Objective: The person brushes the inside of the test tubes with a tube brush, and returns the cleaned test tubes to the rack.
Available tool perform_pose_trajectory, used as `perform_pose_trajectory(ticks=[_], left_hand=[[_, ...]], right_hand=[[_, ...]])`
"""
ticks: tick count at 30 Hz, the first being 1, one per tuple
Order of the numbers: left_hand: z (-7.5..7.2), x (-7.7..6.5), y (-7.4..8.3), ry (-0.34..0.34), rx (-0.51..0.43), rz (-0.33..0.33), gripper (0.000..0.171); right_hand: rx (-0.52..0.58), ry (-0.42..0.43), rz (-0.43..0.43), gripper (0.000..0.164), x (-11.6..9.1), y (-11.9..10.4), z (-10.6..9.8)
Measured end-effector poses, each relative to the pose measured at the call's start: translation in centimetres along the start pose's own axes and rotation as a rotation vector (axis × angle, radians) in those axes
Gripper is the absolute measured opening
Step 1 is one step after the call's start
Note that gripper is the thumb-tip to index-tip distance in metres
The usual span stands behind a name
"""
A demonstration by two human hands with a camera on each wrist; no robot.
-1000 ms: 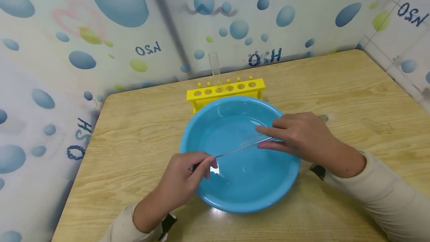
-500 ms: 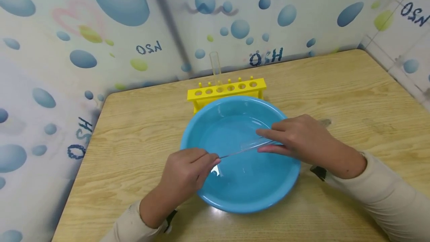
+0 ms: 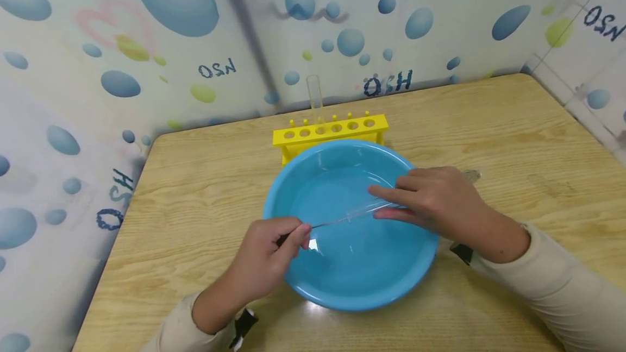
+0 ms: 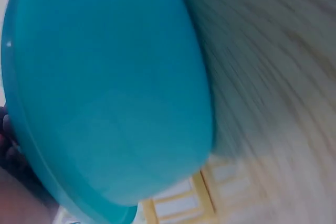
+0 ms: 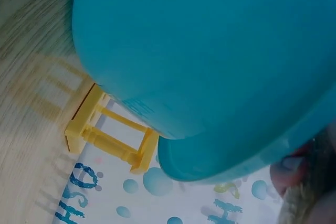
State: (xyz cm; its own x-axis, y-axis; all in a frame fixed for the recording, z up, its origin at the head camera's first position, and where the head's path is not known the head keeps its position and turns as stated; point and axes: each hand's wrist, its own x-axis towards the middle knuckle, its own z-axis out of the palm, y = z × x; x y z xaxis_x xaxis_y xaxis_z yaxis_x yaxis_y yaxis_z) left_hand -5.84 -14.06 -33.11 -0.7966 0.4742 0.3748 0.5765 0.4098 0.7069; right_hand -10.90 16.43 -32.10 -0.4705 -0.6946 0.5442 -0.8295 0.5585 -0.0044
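Observation:
My left hand (image 3: 264,254) pinches the dark handle end of a test tube brush, whose thin twisted wire (image 3: 329,224) runs rightward into a clear test tube (image 3: 362,210). Fingers and thumb of my right hand (image 3: 435,200) grip that tube, held slanted above a light blue basin (image 3: 362,304) with water in it. Behind the right hand a brownish, bristly-looking end (image 3: 471,175) shows, apparently the brush head inside the tube's far end. In the right wrist view, the right hand (image 5: 291,169) appears only at the edge, beside the basin's outer wall (image 5: 210,51).
A yellow test tube rack (image 3: 332,129) stands just behind the basin, with one clear test tube (image 3: 315,96) upright in it. The wooden table (image 3: 205,178) meets a patterned wall (image 3: 171,69) at the back.
My left hand rolled over and pushed slightly right, then turned back and drew left with the brush wire. The right hand and tube shifted only slightly.

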Motion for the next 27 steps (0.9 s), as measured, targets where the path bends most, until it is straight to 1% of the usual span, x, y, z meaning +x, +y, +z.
perform_pose_trajectory(ticks=[1,2,5,6,7,9,12,15,17,19,20,21,23,25,27], left_hand=[[0.0,0.0,-0.1,0.011,0.081,0.071,0.03],[-0.1,0.0,-0.2,0.03,0.174,0.157,0.032],[-0.3,0.0,-0.6,0.115,0.466,0.409,0.036],[-0.4,0.0,-0.7,0.142,0.537,0.477,0.037],[-0.6,0.0,-0.7,0.161,0.584,0.525,0.038],[-0.9,0.0,-0.7,0.182,0.626,0.595,0.036],[-1.2,0.1,-0.7,0.198,0.66,0.659,0.034],[-1.5,0.0,-0.7,0.195,0.682,0.682,0.033],[-1.6,-0.1,-0.6,0.188,0.686,0.679,0.034],[-1.5,-0.3,-0.7,0.185,0.65,0.664,0.034],[-1.5,-0.3,-0.7,0.18,0.615,0.648,0.035],[-1.5,-0.3,-0.8,0.175,0.574,0.625,0.035],[-1.4,-0.5,-0.9,0.153,0.464,0.549,0.035],[-1.4,-0.6,-1.0,0.121,0.335,0.451,0.035],[-1.4,-0.9,-1.0,0.088,0.216,0.337,0.032]], right_hand=[[0.011,-0.002,0.006,0.065,0.0,0.0,0.0],[0.029,-0.006,0.012,0.064,0.0,0.0,-0.1],[0.093,-0.024,0.023,0.062,-0.1,0.1,-0.1],[0.113,-0.031,0.025,0.061,-0.1,0.1,-0.1],[0.13,-0.038,0.025,0.06,-0.1,0.1,-0.1],[0.153,-0.049,0.028,0.059,-0.2,0.1,-0.1],[0.177,-0.071,0.039,0.056,-0.2,0.1,-0.2],[0.235,-0.115,0.067,0.043,-0.2,0.1,-0.3],[0.269,-0.142,0.086,0.039,-0.2,0.0,-0.3],[0.265,-0.146,0.088,0.039,-0.2,0.0,-0.3],[0.246,-0.134,0.081,0.041,-0.2,0.0,-0.3],[0.214,-0.116,0.068,0.044,-0.2,-0.1,-0.3],[0.139,-0.059,0.034,0.05,-0.1,-0.1,-0.3],[0.071,0.0,0.003,0.056,-0.1,-0.1,-0.3],[0.026,0.046,-0.022,0.058,0.0,-0.1,-0.4]])
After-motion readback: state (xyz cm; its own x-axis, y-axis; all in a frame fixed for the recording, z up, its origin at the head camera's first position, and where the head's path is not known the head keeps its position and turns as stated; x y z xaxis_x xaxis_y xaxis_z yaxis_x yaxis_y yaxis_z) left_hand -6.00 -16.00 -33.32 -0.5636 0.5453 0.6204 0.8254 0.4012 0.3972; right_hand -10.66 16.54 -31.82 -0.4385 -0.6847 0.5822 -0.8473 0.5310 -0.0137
